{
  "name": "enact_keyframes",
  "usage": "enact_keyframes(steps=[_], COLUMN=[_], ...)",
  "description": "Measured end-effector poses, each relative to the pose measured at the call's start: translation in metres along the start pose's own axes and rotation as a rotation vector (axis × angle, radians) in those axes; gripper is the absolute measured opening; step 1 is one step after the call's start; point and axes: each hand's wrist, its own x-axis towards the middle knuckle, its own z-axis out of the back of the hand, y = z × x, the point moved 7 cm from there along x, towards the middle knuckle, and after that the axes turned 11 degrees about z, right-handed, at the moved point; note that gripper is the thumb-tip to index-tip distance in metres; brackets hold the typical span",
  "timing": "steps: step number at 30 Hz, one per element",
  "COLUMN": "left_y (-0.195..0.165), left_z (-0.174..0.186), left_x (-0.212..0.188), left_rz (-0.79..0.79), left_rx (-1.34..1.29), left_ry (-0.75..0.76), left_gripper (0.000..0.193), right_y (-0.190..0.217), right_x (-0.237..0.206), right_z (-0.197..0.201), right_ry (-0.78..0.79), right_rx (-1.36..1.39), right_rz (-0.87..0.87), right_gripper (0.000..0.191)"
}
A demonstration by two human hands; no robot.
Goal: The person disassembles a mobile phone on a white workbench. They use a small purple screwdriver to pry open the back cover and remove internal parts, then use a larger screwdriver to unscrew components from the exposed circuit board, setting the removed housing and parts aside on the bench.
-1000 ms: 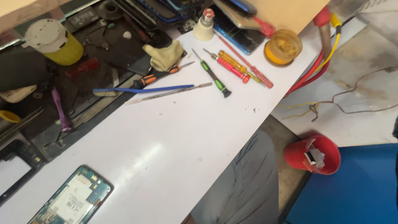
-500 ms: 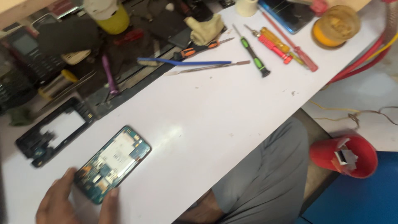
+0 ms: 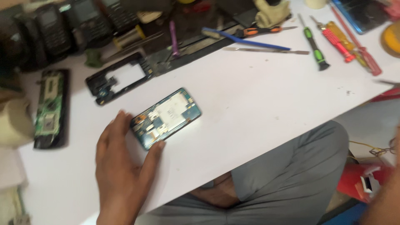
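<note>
A: Head view. Count: one opened phone [image 3: 166, 117] with its circuit board showing, near the bench's [image 3: 258, 112] front edge. One empty black frame [image 3: 118, 79] behind it. One green board in a black tray [image 3: 51, 109] toward the left edge.

B: Hands?

A: Left hand [image 3: 123, 162] flat, fingers spread, thumb and forefinger pinching the phone's near end. Right hand barely in frame at the lower right corner; grip cannot be told.

B: Tools?

A: Four screwdrivers [image 3: 316, 49] along the back right, blurred.
</note>
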Motion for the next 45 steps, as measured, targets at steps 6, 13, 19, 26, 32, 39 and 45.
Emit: enact_keyframes(steps=[6,13,19,26,32,39,45], left_y=[-0.009,-0.007,-0.003,0.018,0.012,0.003,0.002], left_z=[0.013,0.017,0.014,0.008,-0.005,-0.016,-0.018], left_x=[0.008,0.042,0.063,0.068,0.065,0.058,0.056], left_rz=[-0.081,-0.158,-0.274,-0.253,-0.345,-0.409,-0.402], left_rx=[0.026,0.036,-0.083,-0.203,-0.14,-0.138,-0.125], left_ry=[0.07,0.22,0.112,0.147,0.158,0.118,0.115], left_gripper=[0.094,0.11,0.081,0.074,0.09,0.093,0.093], right_y=[-0.051,-0.075,-0.091,-0.103,-0.111,-0.11,-0.102], right_x=[-0.021,-0.031,-0.039,-0.05,-0.058,-0.062,-0.062], right_z=[-0.079,-0.162,-0.196,-0.175,-0.118,-0.073,-0.084], right_ry=[0.139,0.19,0.28,0.29,0.289,0.223,0.268], right_rx=[0.099,-0.214,-0.354,-0.369,-0.468,-0.728,-0.688], right_rz=[-0.03,0.114,0.117,0.044,0.084,0.214,0.263], right_gripper=[0.027,0.033,0.035,0.03,0.026,0.041,0.037])
